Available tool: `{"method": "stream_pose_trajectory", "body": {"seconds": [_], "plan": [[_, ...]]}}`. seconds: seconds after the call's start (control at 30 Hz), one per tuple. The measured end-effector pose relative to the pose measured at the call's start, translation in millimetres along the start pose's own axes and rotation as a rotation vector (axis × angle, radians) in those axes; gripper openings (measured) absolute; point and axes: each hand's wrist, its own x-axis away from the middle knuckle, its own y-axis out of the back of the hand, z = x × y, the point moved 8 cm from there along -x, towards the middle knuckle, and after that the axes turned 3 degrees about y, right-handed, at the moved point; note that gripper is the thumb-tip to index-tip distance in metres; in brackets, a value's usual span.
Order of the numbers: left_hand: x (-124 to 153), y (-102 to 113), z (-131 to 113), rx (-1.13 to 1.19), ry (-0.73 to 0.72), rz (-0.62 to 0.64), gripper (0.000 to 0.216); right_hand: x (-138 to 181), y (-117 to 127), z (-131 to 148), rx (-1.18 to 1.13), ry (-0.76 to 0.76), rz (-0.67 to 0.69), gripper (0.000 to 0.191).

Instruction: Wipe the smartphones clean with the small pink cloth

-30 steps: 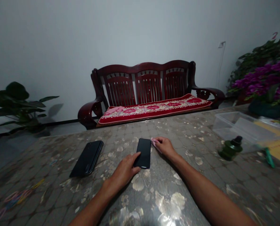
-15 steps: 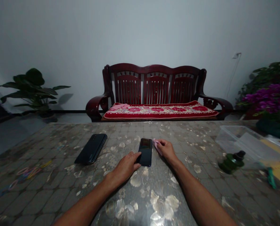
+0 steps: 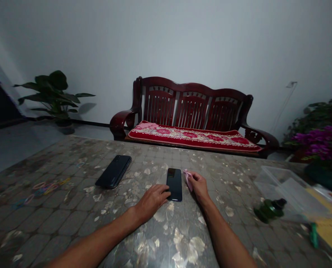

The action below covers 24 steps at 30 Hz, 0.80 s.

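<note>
A black smartphone (image 3: 174, 186) lies flat on the patterned table, its dark glossy face up. The fingertips of my left hand (image 3: 154, 201) touch its left edge, with the fingers stretched out and the palm low over the table. Just right of the phone, my right hand (image 3: 198, 186) pinches a small pink cloth (image 3: 188, 181) between thumb and fingers. A slight gap separates this cloth from the phone. Farther left lies a second, thicker-looking dark phone (image 3: 114, 172), set at a slant, apart from both hands.
Coloured rubber bands (image 3: 44, 189) lie scattered at the left. On the right stand a green bottle (image 3: 270, 210) with a black cap, a clear plastic box (image 3: 277, 182) and purple flowers (image 3: 322, 139). A green object (image 3: 313, 235) lies nearby. Behind the table is a wooden bench (image 3: 192, 108).
The view has tilted and shifted. My left fingers have drawn back slightly from the phone's face to its left edge. The cloth stays pinched in my right hand beside the phone.
</note>
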Motion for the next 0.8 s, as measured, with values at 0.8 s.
{"method": "stream_pose_trajectory", "body": {"seconds": [0.8], "plan": [[-0.8, -6.7, 7.3, 0.24, -0.12, 0.028, 0.025, -14.6, -75.2, 70.7, 1.206, 0.322, 0.356, 0.031]]}}
